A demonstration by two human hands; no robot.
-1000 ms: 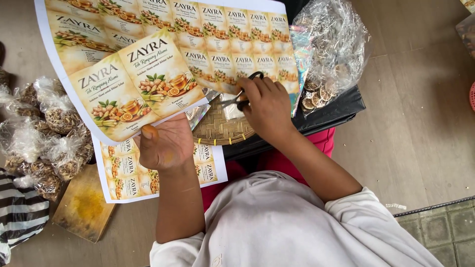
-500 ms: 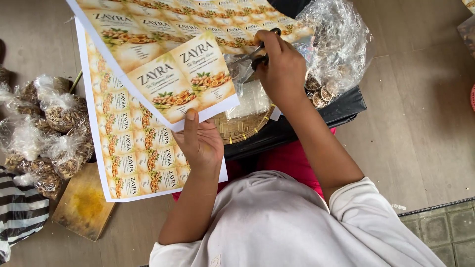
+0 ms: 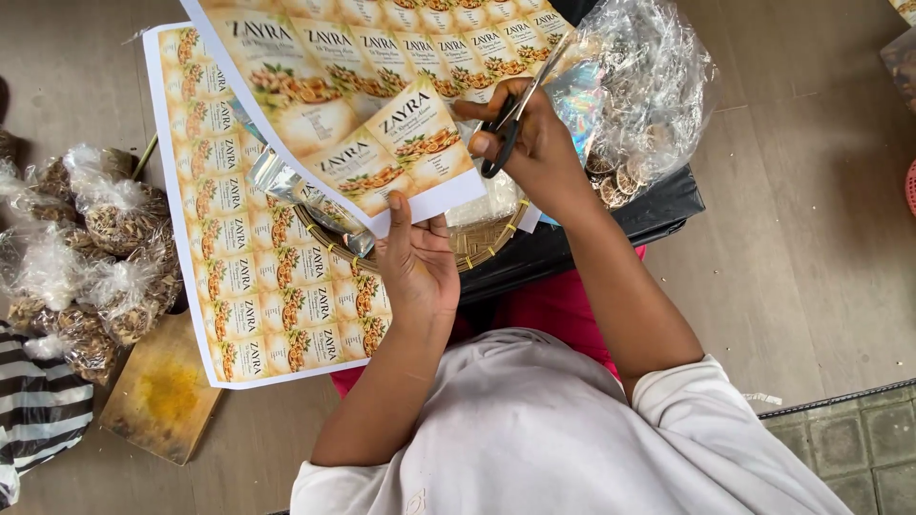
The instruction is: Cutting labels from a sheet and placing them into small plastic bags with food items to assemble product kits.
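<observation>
My left hand (image 3: 415, 262) pinches the lower edge of a printed sheet of yellow labels (image 3: 315, 76), held up in front of me. My right hand (image 3: 544, 153) grips black-handled scissors (image 3: 510, 119), whose blades point up into the sheet's right side. A strip of two larger labels (image 3: 401, 153) hangs at the sheet's bottom between both hands. A second label sheet (image 3: 239, 229) lies flat on the floor below and to the left.
A round woven tray (image 3: 482, 243) and a silver foil pouch (image 3: 286, 181) lie under the held sheet, on a black box (image 3: 620, 224). A clear bag of round snacks (image 3: 654, 91) sits at right. Tied snack bags (image 3: 95, 238), a wooden board (image 3: 162, 391) and striped cloth (image 3: 38, 410) lie at left.
The held sheet has shifted right and up, uncovering the flat sheet below. My right hand has risen with the scissors into the sheet. My left hand has moved right along the lower edge.
</observation>
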